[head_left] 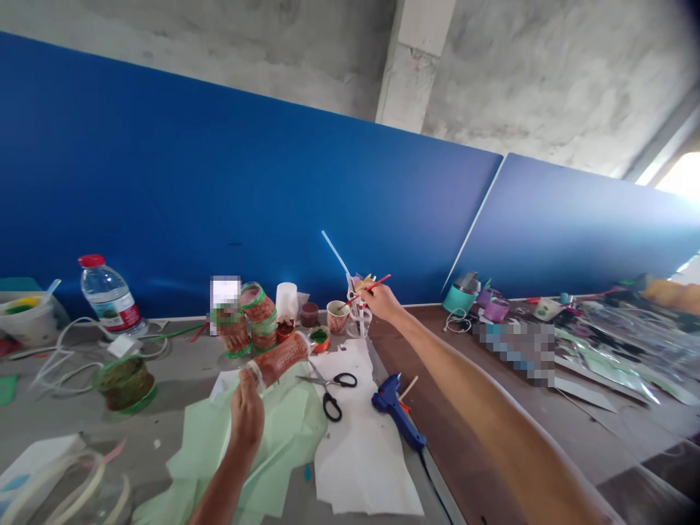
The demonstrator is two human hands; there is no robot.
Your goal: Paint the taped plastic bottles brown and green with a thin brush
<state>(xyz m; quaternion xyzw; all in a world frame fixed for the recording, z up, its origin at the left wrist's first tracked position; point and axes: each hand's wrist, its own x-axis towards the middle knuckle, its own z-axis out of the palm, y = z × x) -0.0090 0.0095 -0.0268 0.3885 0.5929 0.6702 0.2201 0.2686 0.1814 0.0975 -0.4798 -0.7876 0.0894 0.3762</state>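
My left hand (248,410) is closed round the near end of a brown-painted cylinder (281,359) with pale rims, which is tilted over pale green paper (257,445). Out ahead, my right hand (381,302) pinches a thin red paintbrush (358,295). The brush's tip end reaches over a paper cup (337,318) with brown stains. Next to that cup are a small orange pot of green paint (319,337) and a pot of dark red-brown paint (285,331). Black-handled scissors (331,388) lie partly open on white paper (361,459).
A blue glue gun (398,412) lies right of the white paper. Several brown-and-green painted containers (259,313) stand at the back. On the left are a water bottle (112,299), a white cable (65,350) and a moss-coloured pot (125,384). A blue partition (219,182) rises behind; plastic wrappers (590,343) clutter the right.
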